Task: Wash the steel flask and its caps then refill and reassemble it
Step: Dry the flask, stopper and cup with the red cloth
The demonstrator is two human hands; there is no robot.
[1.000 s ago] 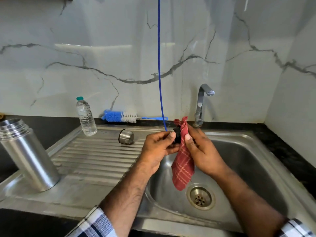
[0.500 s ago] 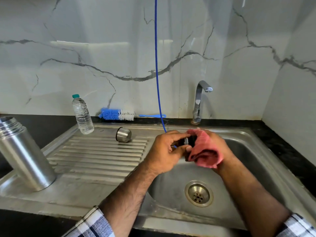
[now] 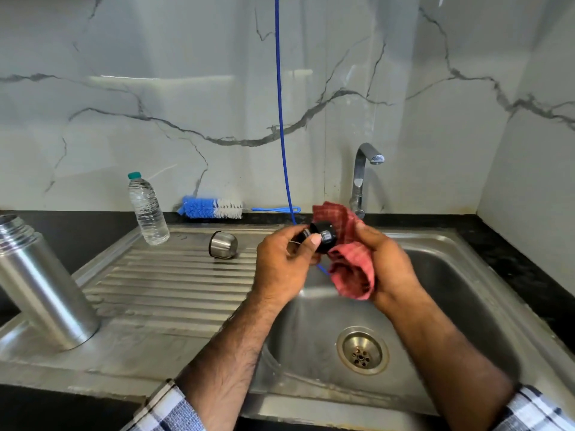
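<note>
My left hand (image 3: 281,265) pinches a small black inner cap (image 3: 322,239) above the sink basin's left edge. My right hand (image 3: 389,269) holds a red checked cloth (image 3: 350,265) bunched against the cap's right side. The open steel flask (image 3: 43,287) stands uncapped at the far left of the draining board. Its steel outer cap (image 3: 223,244) lies on its side on the ribbed board, near the back. A clear plastic water bottle (image 3: 147,209) with a green lid stands behind it to the left.
The steel sink basin (image 3: 451,290) with its drain (image 3: 362,349) is below my hands. A chrome tap (image 3: 362,178) stands behind, shut off. A blue and white bottle brush (image 3: 214,208) lies along the back ledge. A blue cord (image 3: 281,119) hangs down the marble wall.
The cloth hung down from the cap a second ago; now my right hand has it bunched up around the cap. Both hands stay over the basin's left edge.
</note>
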